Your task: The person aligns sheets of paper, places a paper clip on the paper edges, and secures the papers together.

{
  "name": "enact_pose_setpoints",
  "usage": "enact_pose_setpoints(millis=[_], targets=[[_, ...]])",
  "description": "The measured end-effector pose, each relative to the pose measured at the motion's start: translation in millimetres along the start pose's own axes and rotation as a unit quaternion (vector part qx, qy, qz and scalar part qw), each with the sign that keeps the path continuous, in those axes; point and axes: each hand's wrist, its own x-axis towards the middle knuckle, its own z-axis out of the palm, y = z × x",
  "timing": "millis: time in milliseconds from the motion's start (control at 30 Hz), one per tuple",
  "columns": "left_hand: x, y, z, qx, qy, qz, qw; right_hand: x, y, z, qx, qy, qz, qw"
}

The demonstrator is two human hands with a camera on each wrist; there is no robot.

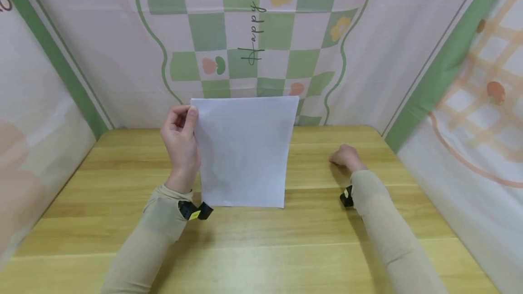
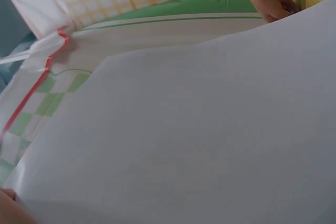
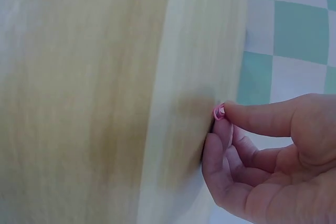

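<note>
A blank white sheet of paper [image 1: 245, 151] stands upright over the table in the head view. My left hand [image 1: 180, 144] pinches its upper left corner between thumb and fingers. In the left wrist view the paper [image 2: 184, 129] fills most of the frame, with part of the left hand [image 2: 13, 209] at the lower left corner. To the right of the paper, low over the table, is my right hand [image 1: 347, 157]. The right wrist view shows that hand pinching a small pink looped thing [image 3: 218, 112] between thumb and index finger; its exact kind is too small to tell.
The wood-grain table [image 1: 245, 257] spreads under both arms. A patterned cloth [image 1: 241, 31] hangs behind its far edge, and more cloth hangs at the left and right sides. Each wrist carries a small black camera, such as the left camera [image 1: 195, 211].
</note>
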Motion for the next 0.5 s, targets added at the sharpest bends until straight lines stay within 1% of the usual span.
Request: enact_pose_setpoints(millis=[133, 267, 333, 500], targets=[[-0.1, -0.4, -0.3, 0.002, 0.000, 0.000, 1.0000, 1.2, 3.7, -1.5, 0.022, -0.009, 0.007, 1.000], [0.0, -0.9, -0.2, 0.002, 0.000, 0.001, 1.0000, 0.5, 5.1, -2.3, 0.021, -0.007, 0.004, 1.000], [0.1, -1.3, 0.1, 0.000, -0.001, 0.002, 1.0000, -0.3, 5.7, -2.1, 0.029, -0.007, 0.001, 1.000], [0.4, -2.0, 0.4, -0.005, 0.002, 0.001, 1.0000, -5.6, 5.0, -0.6, 0.078, -0.008, -0.008, 0.997]])
